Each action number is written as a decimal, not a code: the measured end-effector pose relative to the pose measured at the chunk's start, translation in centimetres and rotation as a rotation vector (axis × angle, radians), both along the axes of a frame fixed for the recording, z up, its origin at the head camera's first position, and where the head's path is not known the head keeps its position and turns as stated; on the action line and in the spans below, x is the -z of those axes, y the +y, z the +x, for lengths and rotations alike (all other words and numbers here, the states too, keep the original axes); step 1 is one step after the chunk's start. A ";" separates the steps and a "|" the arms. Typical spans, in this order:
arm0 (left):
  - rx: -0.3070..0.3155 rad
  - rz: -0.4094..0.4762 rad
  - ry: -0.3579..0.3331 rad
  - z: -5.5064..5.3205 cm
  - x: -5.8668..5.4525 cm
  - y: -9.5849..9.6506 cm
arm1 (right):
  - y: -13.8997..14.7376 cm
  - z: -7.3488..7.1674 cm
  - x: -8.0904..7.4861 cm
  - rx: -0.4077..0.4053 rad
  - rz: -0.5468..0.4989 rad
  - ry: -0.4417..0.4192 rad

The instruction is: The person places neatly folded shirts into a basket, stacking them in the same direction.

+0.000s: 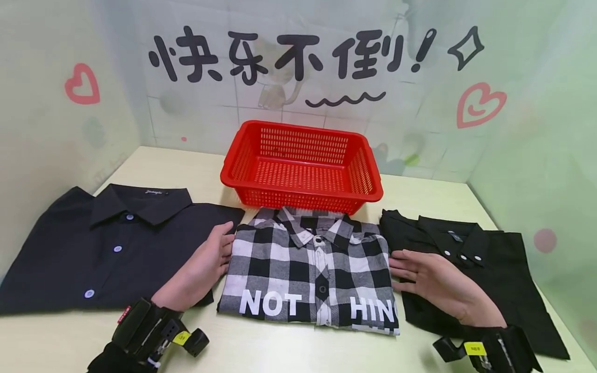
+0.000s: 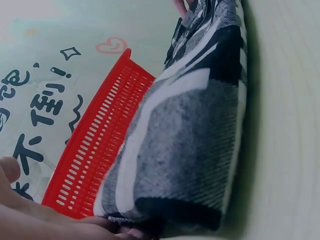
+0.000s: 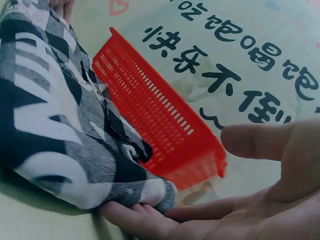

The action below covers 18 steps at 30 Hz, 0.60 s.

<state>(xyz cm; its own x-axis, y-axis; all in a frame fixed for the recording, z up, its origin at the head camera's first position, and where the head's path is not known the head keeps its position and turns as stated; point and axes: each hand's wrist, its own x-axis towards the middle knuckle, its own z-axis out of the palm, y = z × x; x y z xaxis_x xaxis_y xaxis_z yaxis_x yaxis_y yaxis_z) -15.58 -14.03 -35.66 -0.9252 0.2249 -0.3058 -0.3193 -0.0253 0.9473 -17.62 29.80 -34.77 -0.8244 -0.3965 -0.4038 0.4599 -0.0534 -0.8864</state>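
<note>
A folded black-and-white checked shirt (image 1: 280, 264) with white lettering lies flat on the table, collar toward the back. At its left edge is my left hand (image 1: 198, 269), fingers extended along the side of the fabric. On the opposite edge my right hand (image 1: 438, 282) has its straight fingers against the side. In the right wrist view the thumb stands away from the shirt (image 3: 75, 125), while the fingertips (image 3: 135, 215) reach the lower edge of the fold. The left wrist view shows the shirt's thick rolled side (image 2: 175, 145) with the left fingers right at its end.
Behind the checked shirt stands a red plastic basket (image 1: 300, 198) with nothing in it. A folded dark navy shirt (image 1: 154, 259) lies to the left and a folded black shirt (image 1: 494, 290) to the right. Printed cloth walls (image 1: 298, 103) enclose the table's back and sides.
</note>
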 end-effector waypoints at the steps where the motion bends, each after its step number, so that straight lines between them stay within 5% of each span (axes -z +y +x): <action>1: 0.002 0.010 -0.004 -0.1 0.0 0.0 | 0.0 -0.1 0.1 0.012 -0.028 -0.018; 4: 0.015 0.086 -0.022 -0.2 0.2 0.1 | 0.0 -0.3 0.1 0.036 -0.058 -0.052; 10: 0.084 0.253 -0.020 -0.4 0.8 0.2 | -0.2 -0.2 0.1 0.050 0.045 -0.034; 18: 0.084 0.199 -0.012 -0.1 1.5 0.7 | -1.2 -0.4 1.4 0.054 -0.169 -0.138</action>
